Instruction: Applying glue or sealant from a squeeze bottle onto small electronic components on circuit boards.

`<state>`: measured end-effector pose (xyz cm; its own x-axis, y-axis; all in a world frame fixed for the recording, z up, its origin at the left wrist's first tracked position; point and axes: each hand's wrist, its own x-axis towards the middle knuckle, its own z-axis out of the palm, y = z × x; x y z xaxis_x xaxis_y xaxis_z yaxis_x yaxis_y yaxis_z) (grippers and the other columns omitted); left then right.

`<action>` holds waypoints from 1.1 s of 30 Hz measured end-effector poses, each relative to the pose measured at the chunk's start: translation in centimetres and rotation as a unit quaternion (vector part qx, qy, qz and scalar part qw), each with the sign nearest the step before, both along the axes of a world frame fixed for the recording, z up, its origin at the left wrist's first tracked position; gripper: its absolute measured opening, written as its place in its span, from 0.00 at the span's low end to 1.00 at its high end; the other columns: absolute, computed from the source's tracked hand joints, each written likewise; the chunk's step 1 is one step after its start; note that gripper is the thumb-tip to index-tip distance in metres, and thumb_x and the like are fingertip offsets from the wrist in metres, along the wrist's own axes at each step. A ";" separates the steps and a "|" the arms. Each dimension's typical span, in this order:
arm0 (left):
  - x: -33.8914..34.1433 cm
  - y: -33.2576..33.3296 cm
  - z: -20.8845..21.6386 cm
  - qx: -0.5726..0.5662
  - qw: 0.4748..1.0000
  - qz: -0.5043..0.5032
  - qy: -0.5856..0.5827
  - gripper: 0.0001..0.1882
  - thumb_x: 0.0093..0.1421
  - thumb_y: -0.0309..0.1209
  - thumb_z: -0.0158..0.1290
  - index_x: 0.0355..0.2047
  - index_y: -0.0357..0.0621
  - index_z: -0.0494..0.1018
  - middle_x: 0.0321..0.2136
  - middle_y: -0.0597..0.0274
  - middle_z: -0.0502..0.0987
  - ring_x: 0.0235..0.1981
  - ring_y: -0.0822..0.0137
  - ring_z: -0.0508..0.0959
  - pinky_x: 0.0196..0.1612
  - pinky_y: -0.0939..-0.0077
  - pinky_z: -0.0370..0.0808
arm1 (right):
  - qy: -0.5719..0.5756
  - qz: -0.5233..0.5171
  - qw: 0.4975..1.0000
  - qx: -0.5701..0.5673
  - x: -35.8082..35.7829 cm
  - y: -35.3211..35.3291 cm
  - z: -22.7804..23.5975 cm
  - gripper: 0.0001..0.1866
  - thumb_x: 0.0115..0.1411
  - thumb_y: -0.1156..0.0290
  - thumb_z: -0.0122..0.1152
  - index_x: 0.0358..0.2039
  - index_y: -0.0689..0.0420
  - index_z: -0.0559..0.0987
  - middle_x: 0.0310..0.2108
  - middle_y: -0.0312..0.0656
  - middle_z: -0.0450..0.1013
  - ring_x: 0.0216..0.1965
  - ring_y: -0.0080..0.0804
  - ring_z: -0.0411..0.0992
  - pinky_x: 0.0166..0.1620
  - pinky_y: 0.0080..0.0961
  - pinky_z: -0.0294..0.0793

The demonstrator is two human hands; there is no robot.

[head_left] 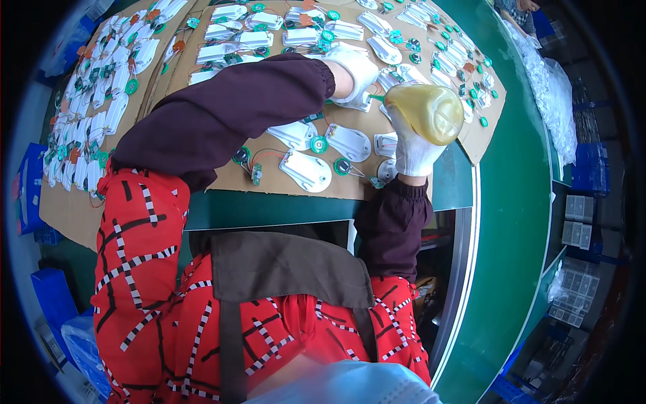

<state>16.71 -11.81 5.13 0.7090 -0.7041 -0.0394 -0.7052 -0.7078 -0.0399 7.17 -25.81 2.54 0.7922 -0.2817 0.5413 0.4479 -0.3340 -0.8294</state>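
Observation:
My right hand (pixel 412 145), in a white glove, is wrapped round a squeeze bottle (pixel 431 111) of yellowish, see-through material. The bottle lies tilted, its rounded base toward me and its narrow end toward the left. My left hand (pixel 355 73), also gloved in white, reaches across the cardboard (pixel 222 182) among white plastic housings; its fingers are mostly hidden. Just below it lies a white housing (pixel 360 103), partly covered. Nearer to me are other white housings (pixel 306 170), a small black speaker (pixel 342 165) and a round green-rimmed part (pixel 319 144) on thin wires.
Rows of wired white housings (pixel 94 128) cover another cardboard sheet at left. A green bench top (pixel 501 222) runs along the right. Beyond it are clear plastic bags (pixel 555 101), blue bins (pixel 591 168) and another person (pixel 518 17). A blue bin (pixel 57 296) stands at lower left.

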 end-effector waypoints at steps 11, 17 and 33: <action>-0.6 0.5 0.5 0.002 0.999 0.037 0.032 0.21 0.46 0.47 0.51 0.28 0.42 0.76 0.26 0.52 0.76 0.29 0.58 0.76 0.33 0.67 0.72 | 0.026 0.019 0.999 0.013 0.1 0.4 -0.1 0.30 0.35 0.66 0.73 0.39 0.59 0.70 0.35 0.38 0.71 0.35 0.27 0.71 0.39 0.24 0.70; -0.7 0.7 0.8 0.007 0.998 0.044 0.049 0.22 0.46 0.48 0.51 0.29 0.41 0.76 0.27 0.53 0.76 0.30 0.58 0.76 0.33 0.67 0.73 | 0.044 0.018 0.998 -0.040 -0.1 0.3 0.2 0.32 0.36 0.74 0.71 0.43 0.59 0.67 0.38 0.39 0.69 0.39 0.27 0.69 0.42 0.23 0.71; -0.9 0.9 0.8 -0.010 0.998 0.037 0.039 0.21 0.48 0.47 0.50 0.29 0.40 0.76 0.26 0.54 0.76 0.29 0.59 0.77 0.32 0.68 0.73 | 0.022 0.020 0.995 0.094 -0.6 0.8 0.4 0.28 0.37 0.79 0.67 0.42 0.62 0.68 0.37 0.42 0.70 0.37 0.29 0.70 0.41 0.24 0.71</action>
<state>15.76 -10.89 5.93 0.7545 -0.6510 -0.0840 -0.6513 -0.7584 0.0274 6.61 -25.01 2.93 0.8265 -0.3426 0.4466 0.4193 -0.1548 -0.8946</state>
